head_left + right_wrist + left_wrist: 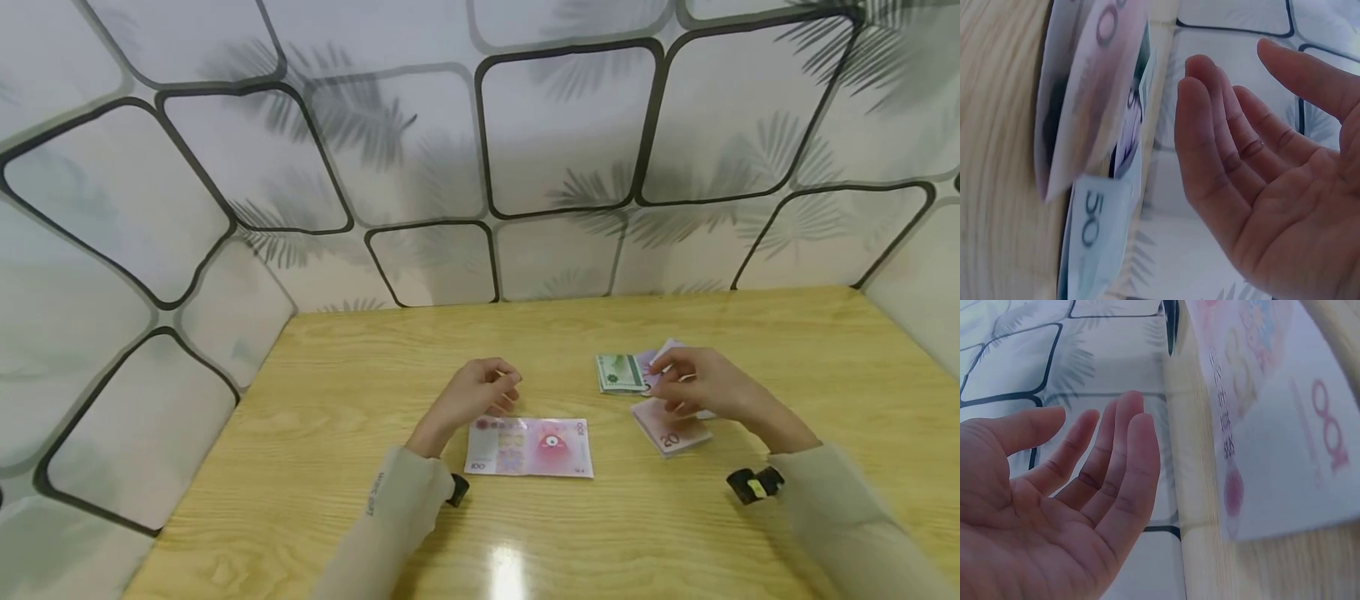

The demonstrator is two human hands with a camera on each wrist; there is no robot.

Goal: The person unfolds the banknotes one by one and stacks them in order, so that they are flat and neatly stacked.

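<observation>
A pink 100 banknote (495,467) lies flat on the wooden table. Just beyond its upper left edge is my left hand (483,387), empty with the fingers loosely bent. The left wrist view shows that palm (1079,531) with thumb and fingers apart, beside the note (1285,456). My right hand (708,385) hovers over a group of folded banknotes, partly hiding them. In the right wrist view its fingers (1194,137) are relaxed and hold nothing. Among those notes are a green one (621,373), a purple one (647,360), a pink 20 (667,429) and a bluish 50 (1094,237).
The light wooden table (360,367) meets a patterned wall covering (420,150) along its back edge and left side. Dark bands with devices (753,485) are on both wrists. A bright reflection shows near the front of the table.
</observation>
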